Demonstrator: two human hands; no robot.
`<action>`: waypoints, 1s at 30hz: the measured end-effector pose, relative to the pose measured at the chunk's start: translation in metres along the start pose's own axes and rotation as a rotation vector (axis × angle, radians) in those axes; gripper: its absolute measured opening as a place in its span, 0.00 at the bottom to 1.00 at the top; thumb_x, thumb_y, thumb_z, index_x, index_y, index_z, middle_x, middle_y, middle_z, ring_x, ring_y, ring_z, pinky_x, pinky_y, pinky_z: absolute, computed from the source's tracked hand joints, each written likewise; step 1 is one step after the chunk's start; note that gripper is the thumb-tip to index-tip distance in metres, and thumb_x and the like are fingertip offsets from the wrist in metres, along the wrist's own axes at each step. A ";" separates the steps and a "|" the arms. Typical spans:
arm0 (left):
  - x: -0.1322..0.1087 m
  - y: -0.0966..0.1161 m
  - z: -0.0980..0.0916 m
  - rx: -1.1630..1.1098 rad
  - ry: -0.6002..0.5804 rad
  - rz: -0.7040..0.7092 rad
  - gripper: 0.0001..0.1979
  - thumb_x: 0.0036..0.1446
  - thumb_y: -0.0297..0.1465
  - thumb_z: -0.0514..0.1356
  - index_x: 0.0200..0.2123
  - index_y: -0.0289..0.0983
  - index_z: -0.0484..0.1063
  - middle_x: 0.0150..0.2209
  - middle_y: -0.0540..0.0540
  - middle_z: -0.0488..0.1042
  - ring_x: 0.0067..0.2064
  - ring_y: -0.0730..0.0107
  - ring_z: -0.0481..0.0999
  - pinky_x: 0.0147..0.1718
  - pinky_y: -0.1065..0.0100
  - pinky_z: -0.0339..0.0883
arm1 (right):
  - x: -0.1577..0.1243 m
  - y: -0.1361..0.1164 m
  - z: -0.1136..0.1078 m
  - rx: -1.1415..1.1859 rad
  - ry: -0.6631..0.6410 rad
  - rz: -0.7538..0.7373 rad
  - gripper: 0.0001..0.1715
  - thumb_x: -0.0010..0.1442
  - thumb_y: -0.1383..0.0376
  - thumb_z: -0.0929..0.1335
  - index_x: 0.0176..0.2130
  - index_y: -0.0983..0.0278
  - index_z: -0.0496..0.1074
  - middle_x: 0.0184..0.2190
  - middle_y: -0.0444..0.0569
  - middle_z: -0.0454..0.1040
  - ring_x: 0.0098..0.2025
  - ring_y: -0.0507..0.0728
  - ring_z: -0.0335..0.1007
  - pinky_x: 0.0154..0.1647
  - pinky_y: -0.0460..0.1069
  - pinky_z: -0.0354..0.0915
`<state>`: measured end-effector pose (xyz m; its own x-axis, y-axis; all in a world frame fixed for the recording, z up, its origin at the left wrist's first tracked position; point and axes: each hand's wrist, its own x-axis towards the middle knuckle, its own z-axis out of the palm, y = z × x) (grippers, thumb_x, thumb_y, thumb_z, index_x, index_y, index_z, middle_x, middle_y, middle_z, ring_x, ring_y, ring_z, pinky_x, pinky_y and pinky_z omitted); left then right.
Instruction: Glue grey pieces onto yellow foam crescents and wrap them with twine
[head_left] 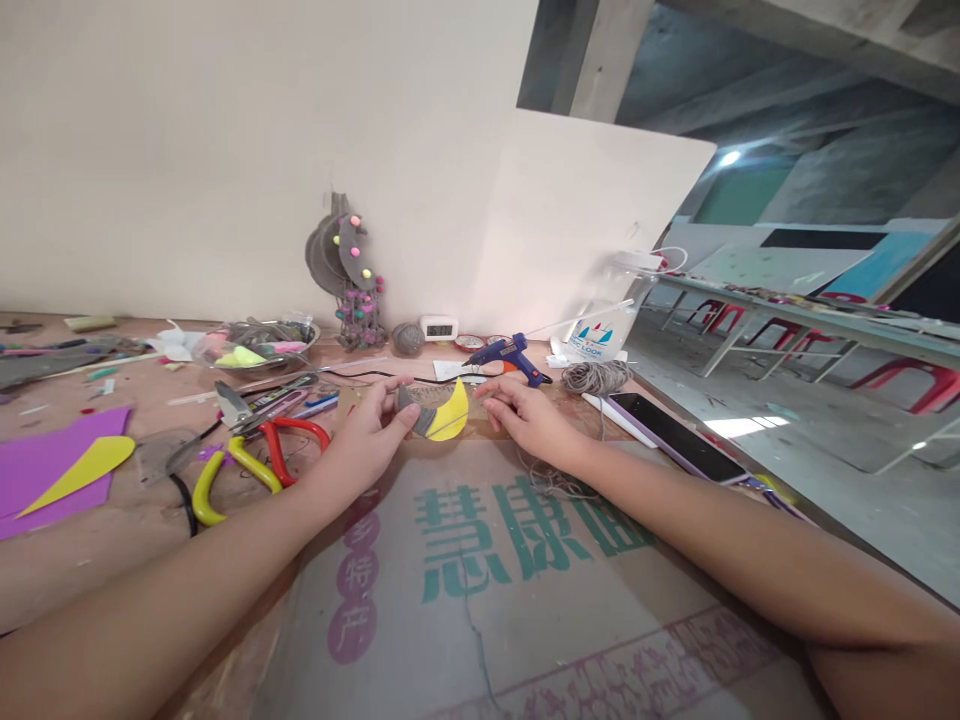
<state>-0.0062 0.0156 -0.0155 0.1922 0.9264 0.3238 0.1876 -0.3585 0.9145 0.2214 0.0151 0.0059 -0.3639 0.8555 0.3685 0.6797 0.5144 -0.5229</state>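
Note:
My left hand (373, 425) pinches one end of a yellow crescent (453, 412), apparently thin sheet material, its held part wound with grey yarn (424, 420). The crescent's bare yellow tip points up and to the right. Just right of it, my right hand (527, 412) has its thumb and fingers together on a thin strand of the yarn, which crosses the yellow face. Loose yarn loops (559, 480) lie under my right wrist. Both hands are just above the far edge of a printed grey sheet (480, 640).
Left are pliers with red handles (281, 455), yellow-handled cutters (217, 490), purple sheet (75, 460) and a bowl (259, 365) of scraps. Behind my hands lie a blue glue gun (510, 355), yarn ball (409, 339) and small clock (439, 328). A yarn skein (596, 377) and phone (679, 438) lie right.

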 end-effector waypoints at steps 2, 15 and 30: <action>0.000 0.003 -0.001 0.016 -0.048 -0.009 0.14 0.54 0.38 0.55 0.41 0.37 0.66 0.33 0.49 0.69 0.33 0.71 0.68 0.32 0.70 0.61 | 0.000 0.001 0.000 0.000 0.010 0.007 0.10 0.62 0.65 0.58 0.38 0.65 0.66 0.20 0.41 0.64 0.22 0.49 0.60 0.26 0.44 0.57; -0.007 0.017 -0.003 0.369 -0.070 -0.046 0.17 0.58 0.42 0.48 0.22 0.38 0.56 0.20 0.54 0.61 0.25 0.73 0.62 0.23 0.71 0.52 | 0.000 0.007 0.002 -0.107 0.118 -0.059 0.08 0.61 0.63 0.61 0.35 0.63 0.66 0.30 0.46 0.68 0.32 0.53 0.62 0.34 0.47 0.59; -0.007 0.017 -0.002 0.356 -0.159 -0.062 0.16 0.57 0.41 0.48 0.22 0.38 0.57 0.20 0.54 0.61 0.23 0.73 0.61 0.21 0.71 0.51 | -0.001 0.007 0.002 -0.131 0.098 -0.077 0.08 0.61 0.63 0.60 0.34 0.64 0.66 0.30 0.46 0.69 0.32 0.53 0.63 0.34 0.47 0.58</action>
<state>-0.0064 0.0030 -0.0013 0.3119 0.9282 0.2030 0.5202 -0.3456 0.7810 0.2251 0.0175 -0.0001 -0.3589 0.8003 0.4802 0.7316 0.5608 -0.3878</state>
